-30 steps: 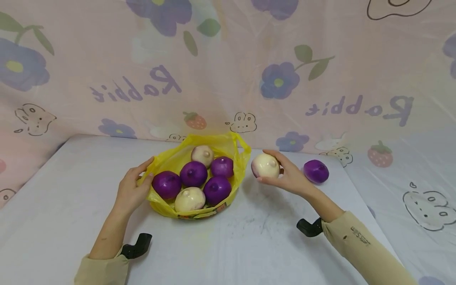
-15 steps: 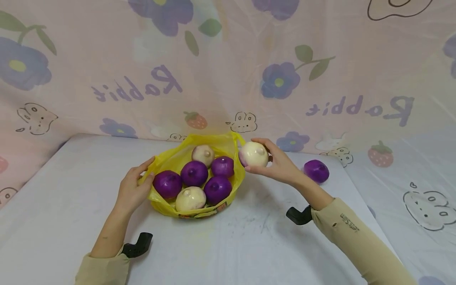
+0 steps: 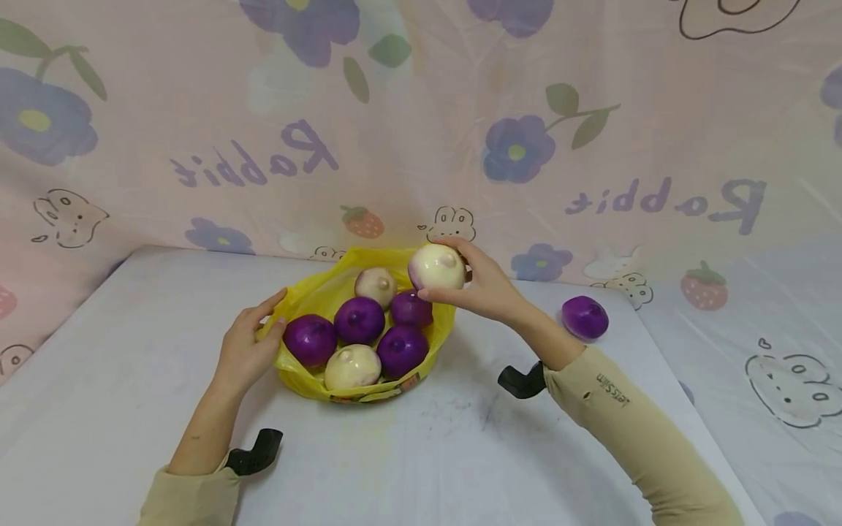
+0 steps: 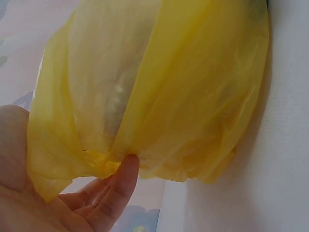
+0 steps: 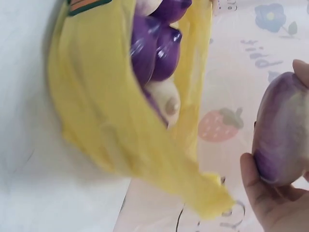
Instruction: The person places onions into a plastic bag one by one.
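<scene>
My right hand (image 3: pixel 488 286) grips a glossy white-and-purple onion (image 3: pixel 434 268), held over the right rim of a yellow plastic bag (image 3: pixel 297 378). In the right wrist view, the onion's purple underside (image 5: pixel 279 130) shows between fingers and thumb, beside the bag's mouth. My left hand (image 3: pixel 245 349) pinches the bag's left rim, keeping its mouth wide; the left wrist view has its fingers at the yellow plastic edge. Inside the bag lie several dark purple onions (image 3: pixel 358 319) along with two whitish ones, one in front (image 3: pixel 352 367) and one behind (image 3: pixel 376 287).
One more purple onion (image 3: pixel 585 317) lies on the white table (image 3: pixel 395 467), to the right of the bag. A printed cloth (image 3: pixel 421 109) with flowers and rabbits hangs behind the table. Each wrist carries a black camera mount (image 3: pixel 522 381).
My right hand has carried the white-and-purple onion leftward and up, from beside the bag to above its right rim. The left hand stays on the bag's edge.
</scene>
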A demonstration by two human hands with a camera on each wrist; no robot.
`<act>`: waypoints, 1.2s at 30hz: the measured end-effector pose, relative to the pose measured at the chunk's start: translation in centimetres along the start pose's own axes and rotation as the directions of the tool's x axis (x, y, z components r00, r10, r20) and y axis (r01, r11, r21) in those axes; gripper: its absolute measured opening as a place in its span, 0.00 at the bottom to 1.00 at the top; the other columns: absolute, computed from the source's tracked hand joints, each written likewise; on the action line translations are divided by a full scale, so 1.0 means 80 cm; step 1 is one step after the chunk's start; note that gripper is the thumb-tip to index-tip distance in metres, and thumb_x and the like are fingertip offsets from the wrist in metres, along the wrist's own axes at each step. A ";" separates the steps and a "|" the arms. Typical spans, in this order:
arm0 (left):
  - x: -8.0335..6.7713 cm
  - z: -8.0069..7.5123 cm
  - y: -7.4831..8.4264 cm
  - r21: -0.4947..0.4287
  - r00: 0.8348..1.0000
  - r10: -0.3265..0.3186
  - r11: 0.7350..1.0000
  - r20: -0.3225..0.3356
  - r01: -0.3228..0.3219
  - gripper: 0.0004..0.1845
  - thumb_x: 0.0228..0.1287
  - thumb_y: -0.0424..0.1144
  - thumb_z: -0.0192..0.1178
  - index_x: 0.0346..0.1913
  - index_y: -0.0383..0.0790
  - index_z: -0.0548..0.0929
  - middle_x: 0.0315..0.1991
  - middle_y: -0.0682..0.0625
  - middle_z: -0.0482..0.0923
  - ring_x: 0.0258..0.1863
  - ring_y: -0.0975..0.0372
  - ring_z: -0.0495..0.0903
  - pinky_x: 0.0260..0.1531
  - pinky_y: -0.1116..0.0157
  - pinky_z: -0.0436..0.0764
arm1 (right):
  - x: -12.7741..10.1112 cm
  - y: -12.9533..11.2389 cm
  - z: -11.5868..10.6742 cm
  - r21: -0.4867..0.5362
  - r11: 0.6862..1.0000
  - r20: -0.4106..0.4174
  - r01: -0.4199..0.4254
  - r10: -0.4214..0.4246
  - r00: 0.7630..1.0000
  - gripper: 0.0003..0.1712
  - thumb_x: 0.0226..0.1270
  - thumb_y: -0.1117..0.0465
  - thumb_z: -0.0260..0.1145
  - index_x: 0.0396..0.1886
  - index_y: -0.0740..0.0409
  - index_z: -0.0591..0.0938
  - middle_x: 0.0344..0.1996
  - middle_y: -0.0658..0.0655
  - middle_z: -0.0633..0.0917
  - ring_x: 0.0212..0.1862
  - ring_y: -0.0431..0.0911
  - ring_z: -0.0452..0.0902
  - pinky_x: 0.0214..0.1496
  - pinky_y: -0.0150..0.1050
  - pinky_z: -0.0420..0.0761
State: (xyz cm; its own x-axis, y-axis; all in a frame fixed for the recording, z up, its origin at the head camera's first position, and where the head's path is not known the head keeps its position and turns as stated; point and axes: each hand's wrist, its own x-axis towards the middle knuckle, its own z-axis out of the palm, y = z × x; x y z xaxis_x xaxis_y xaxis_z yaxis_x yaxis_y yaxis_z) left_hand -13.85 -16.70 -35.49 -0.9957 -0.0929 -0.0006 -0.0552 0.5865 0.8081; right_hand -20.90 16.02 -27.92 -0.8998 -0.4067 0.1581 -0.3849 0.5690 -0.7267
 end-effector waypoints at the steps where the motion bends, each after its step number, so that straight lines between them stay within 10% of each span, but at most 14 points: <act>1: 0.000 0.000 0.000 -0.001 1.000 -0.001 1.000 -0.001 0.001 0.27 0.73 0.39 0.45 0.73 0.47 0.60 0.65 0.31 0.62 0.62 0.36 0.63 0.61 0.38 0.63 | 0.003 -0.003 0.003 0.001 1.000 0.003 -0.002 0.002 1.000 0.46 0.48 0.44 0.75 0.68 0.44 0.66 0.59 0.49 0.74 0.52 0.46 0.72 0.49 0.44 0.77; 36: -0.004 0.000 0.001 -0.015 0.998 0.020 1.000 -0.054 -0.021 0.26 0.72 0.37 0.45 0.72 0.44 0.63 0.63 0.31 0.65 0.60 0.38 0.65 0.59 0.39 0.63 | 0.090 -0.029 0.092 -0.032 0.999 0.119 0.024 -0.020 0.993 0.45 0.46 0.45 0.76 0.63 0.59 0.71 0.49 0.54 0.78 0.46 0.46 0.76 0.47 0.37 0.79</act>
State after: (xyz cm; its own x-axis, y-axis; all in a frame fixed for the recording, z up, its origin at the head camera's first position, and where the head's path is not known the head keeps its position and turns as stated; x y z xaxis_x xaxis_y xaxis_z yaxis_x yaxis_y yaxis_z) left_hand -13.53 -16.61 -35.40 -0.9911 -0.1244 0.0472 -0.0334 0.5759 0.8169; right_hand -25.02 6.53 -30.01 -0.8611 -0.5001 0.0916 -0.4124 0.5818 -0.7010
